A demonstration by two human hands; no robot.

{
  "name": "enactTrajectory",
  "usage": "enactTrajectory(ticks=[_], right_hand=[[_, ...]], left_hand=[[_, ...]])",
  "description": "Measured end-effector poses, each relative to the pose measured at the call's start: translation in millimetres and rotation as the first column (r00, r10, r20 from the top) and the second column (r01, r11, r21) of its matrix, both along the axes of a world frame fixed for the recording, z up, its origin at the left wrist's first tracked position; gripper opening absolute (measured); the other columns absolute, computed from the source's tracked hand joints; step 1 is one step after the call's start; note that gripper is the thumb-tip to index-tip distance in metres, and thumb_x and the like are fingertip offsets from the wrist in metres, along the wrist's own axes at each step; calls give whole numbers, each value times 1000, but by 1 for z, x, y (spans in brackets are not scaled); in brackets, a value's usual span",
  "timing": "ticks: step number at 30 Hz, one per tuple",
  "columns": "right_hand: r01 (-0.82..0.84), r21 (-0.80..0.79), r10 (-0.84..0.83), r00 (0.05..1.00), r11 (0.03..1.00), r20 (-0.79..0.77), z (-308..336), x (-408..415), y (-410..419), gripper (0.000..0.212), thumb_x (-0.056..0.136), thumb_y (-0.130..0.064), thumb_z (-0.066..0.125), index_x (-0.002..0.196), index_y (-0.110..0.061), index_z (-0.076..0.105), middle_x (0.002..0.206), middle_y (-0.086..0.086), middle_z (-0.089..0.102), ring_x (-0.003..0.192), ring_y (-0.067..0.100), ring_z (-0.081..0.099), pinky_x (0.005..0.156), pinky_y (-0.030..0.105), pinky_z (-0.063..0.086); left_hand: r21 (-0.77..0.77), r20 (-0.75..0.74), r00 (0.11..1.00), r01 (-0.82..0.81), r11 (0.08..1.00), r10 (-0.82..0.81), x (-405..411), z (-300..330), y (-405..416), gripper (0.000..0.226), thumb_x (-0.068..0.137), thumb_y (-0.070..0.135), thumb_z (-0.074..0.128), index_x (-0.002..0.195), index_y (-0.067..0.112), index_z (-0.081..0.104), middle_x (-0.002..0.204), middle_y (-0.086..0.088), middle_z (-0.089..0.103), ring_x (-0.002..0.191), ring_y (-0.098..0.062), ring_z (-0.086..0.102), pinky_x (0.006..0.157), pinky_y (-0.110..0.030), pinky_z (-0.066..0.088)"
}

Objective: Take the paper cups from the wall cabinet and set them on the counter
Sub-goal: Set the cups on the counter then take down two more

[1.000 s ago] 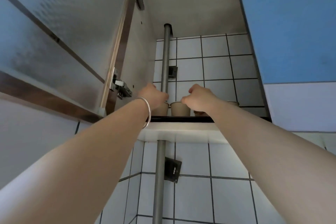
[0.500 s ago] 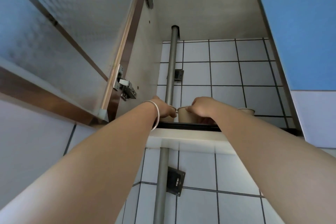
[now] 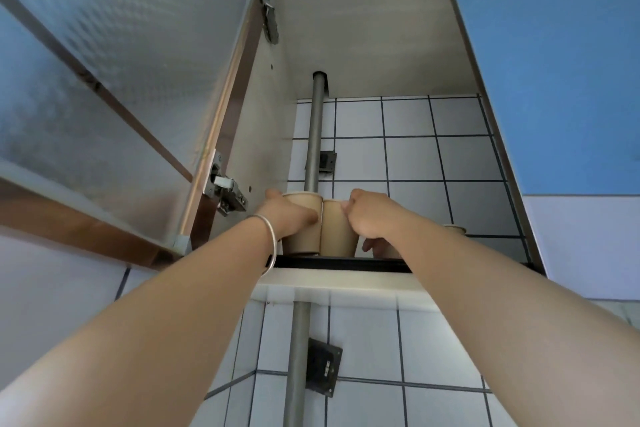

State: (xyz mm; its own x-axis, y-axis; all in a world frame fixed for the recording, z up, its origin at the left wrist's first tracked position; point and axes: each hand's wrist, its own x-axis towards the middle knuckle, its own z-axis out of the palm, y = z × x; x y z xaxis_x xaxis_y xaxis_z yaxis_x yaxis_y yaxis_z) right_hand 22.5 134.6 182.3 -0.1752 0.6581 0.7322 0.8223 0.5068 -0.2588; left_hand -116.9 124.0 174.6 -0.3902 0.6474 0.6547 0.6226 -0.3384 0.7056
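I look up into an open wall cabinet (image 3: 363, 28). Two brown paper cups stand side by side, touching, just above the front edge of the cabinet floor (image 3: 346, 263). My left hand (image 3: 287, 215), with a thin metal bangle on the wrist, is wrapped around the left paper cup (image 3: 304, 232). My right hand (image 3: 370, 215) grips the right paper cup (image 3: 337, 236) from its right side. Another paper cup (image 3: 455, 228) stands further right on the cabinet floor; only its rim shows. One more cup is partly hidden under my right hand.
The cabinet door (image 3: 121, 87) with frosted glass hangs open at the left, its hinge (image 3: 225, 187) close to my left hand. A grey pipe (image 3: 313, 149) runs up the tiled back wall behind the cups. A blue closed door (image 3: 554, 62) borders the right side.
Both hands have closed around the two cups and raised them, so the cups now show full height above the cabinet's front edge. The view has tilted further upward.
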Motion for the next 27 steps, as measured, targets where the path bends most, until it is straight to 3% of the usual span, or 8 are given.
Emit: enactTrajectory(ticks=[4, 7, 10, 12, 14, 20, 24, 27], right_hand=[[-9, 75, 11, 1000, 997, -27, -1, 11, -22, 31, 100, -23, 31, 126, -9, 41, 95, 13, 54, 83, 28, 61, 68, 39, 55], [-57, 116, 64, 996, 992, -54, -4, 19, -31, 29, 101, -24, 28, 122, -8, 41, 76, 6, 47, 70, 20, 51, 53, 30, 42], [-204, 132, 226, 956, 970, -185, -14, 22, -45, 30, 101, -34, 24, 117, -14, 39, 93, 10, 54, 79, 22, 54, 72, 40, 55], [-323, 109, 341, 890, 940, -303, -22, 23, -53, 31, 101, -35, 26, 121, -15, 38, 105, 11, 50, 94, 28, 56, 84, 45, 55], [-419, 101, 422, 810, 902, -409, -29, 21, -62, 29, 101, -35, 28, 122, -17, 37, 109, 8, 46, 96, 28, 54, 82, 44, 55], [-463, 163, 467, 679, 871, -566, -50, 21, -89, 45, 91, -46, 45, 124, -17, 37, 112, 7, 53, 97, 28, 55, 87, 47, 53], [-521, 245, 540, 547, 818, -640, -72, 32, -112, 54, 84, -47, 58, 128, -24, 38, 116, 4, 54, 96, 24, 51, 70, 30, 48], [-615, 289, 590, 368, 734, -719, -93, 38, -133, 61, 76, -48, 68, 126, -28, 39, 107, -2, 54, 96, 21, 51, 57, 22, 39]], left_hand=[[129, 80, 984, 146, 981, -157, 3, -1, -25, 76, 75, 26, 72, 137, 16, 28, 119, -13, 52, 108, -33, 56, 89, -42, 53], [164, 140, 948, 261, 951, -285, 7, -5, -43, 70, 78, 21, 69, 136, 19, 30, 112, -9, 53, 95, -28, 59, 79, -42, 56], [198, 166, 917, 330, 923, -364, 8, -9, -59, 67, 79, 26, 69, 133, 21, 30, 112, -6, 53, 77, -19, 56, 59, -35, 52], [237, 202, 897, 344, 909, -393, 7, -12, -68, 69, 78, 32, 70, 134, 22, 31, 116, -6, 56, 78, -18, 57, 61, -33, 52], [258, 236, 879, 355, 898, -415, 10, -16, -78, 74, 75, 37, 73, 134, 23, 31, 118, -7, 58, 84, -22, 61, 66, -36, 55], [310, 272, 872, 321, 895, -408, 33, -35, -118, 75, 71, 42, 75, 131, 23, 34, 108, -4, 57, 85, -22, 60, 65, -35, 55], [303, 336, 853, 302, 904, -398, 54, -53, -149, 80, 65, 46, 76, 131, 25, 36, 114, -6, 58, 95, -28, 62, 76, -44, 58], [312, 377, 815, 336, 889, -440, 66, -77, -170, 88, 54, 48, 77, 131, 24, 41, 116, -8, 62, 96, -30, 66, 77, -49, 58]])
